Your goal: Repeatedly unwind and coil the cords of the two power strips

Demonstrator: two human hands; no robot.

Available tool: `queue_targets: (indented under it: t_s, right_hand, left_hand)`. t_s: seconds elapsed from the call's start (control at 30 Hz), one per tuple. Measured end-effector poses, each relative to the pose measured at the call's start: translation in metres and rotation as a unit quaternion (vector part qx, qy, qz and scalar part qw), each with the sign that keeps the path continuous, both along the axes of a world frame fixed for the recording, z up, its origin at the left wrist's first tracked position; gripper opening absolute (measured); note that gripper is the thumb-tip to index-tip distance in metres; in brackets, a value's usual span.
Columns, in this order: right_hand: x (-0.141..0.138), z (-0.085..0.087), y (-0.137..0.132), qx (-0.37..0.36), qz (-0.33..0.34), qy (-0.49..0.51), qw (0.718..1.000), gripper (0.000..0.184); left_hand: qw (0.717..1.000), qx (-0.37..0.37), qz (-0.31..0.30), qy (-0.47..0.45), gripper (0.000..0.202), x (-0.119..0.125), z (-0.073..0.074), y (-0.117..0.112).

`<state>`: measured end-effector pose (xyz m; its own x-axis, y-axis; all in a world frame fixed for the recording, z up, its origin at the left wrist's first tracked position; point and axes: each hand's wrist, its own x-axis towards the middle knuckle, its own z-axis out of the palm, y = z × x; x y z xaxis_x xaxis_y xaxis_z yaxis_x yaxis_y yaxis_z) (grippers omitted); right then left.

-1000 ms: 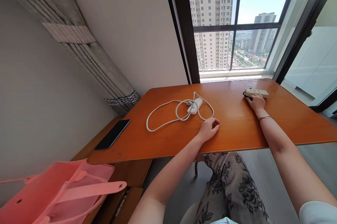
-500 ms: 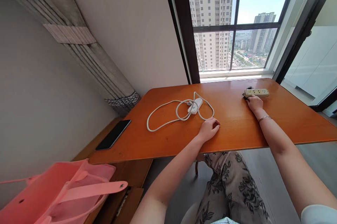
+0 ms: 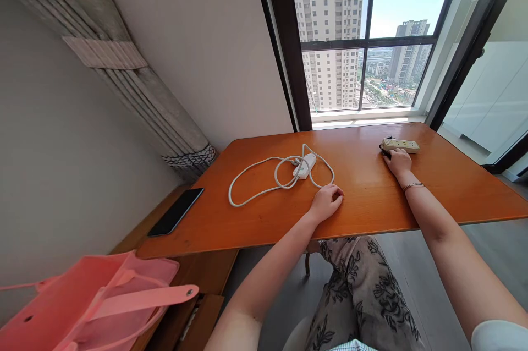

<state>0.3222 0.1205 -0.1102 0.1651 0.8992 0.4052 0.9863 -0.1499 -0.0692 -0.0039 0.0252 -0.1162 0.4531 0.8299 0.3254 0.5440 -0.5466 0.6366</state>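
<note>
My left hand (image 3: 328, 202) rests on the orange wooden table (image 3: 371, 208), fingers curled into a loose fist with nothing in them. It lies just short of a looped white cable with a small white adapter (image 3: 304, 166). My right hand (image 3: 398, 163) reaches far across the table. Its fingers are curled over a small dark thing right next to the near side of a cream power strip (image 3: 400, 145). A thin bracelet circles that wrist.
A black phone (image 3: 176, 210) lies on a lower wooden shelf to the left. A pink tote bag (image 3: 94, 301) sits at the bottom left. A wall and a bound curtain stand on the left, with a large window behind the table. My patterned trousers show below the table's edge.
Almost nothing differs. Both hands stay where they were, and the view has shifted very slightly.
</note>
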Motion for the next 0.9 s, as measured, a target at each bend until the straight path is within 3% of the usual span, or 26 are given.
queue_targets:
  t_s: [0.23, 0.47, 0.6, 0.77, 0.9]
  right_hand:
    - [-0.005, 0.001, -0.004, 0.086, -0.012, 0.038, 0.996, 0.041]
    - [-0.053, -0.002, -0.020, 0.001, 0.206, 0.026, 0.978, 0.028]
    - [-0.084, -0.008, -0.032, -0.023, 0.281, 0.055, 0.958, 0.024]
    - [-0.091, -0.007, -0.037, -0.021, 0.267, 0.085, 0.960, 0.023]
    - [-0.089, -0.005, -0.038, -0.023, 0.255, 0.075, 0.964, 0.022]
  left_hand:
    - [1.000, -0.002, 0.001, -0.005, 0.010, 0.001, 0.001, -0.001]
    - [1.000, 0.002, -0.002, 0.007, 0.009, 0.002, 0.002, -0.001]
    - [1.000, 0.006, -0.003, 0.004, 0.009, 0.002, 0.002, -0.002]
    - [0.998, 0.013, 0.005, -0.062, 0.014, 0.002, 0.001, -0.002]
    - [0.985, 0.033, 0.073, -0.152, 0.016, -0.003, 0.003, 0.003]
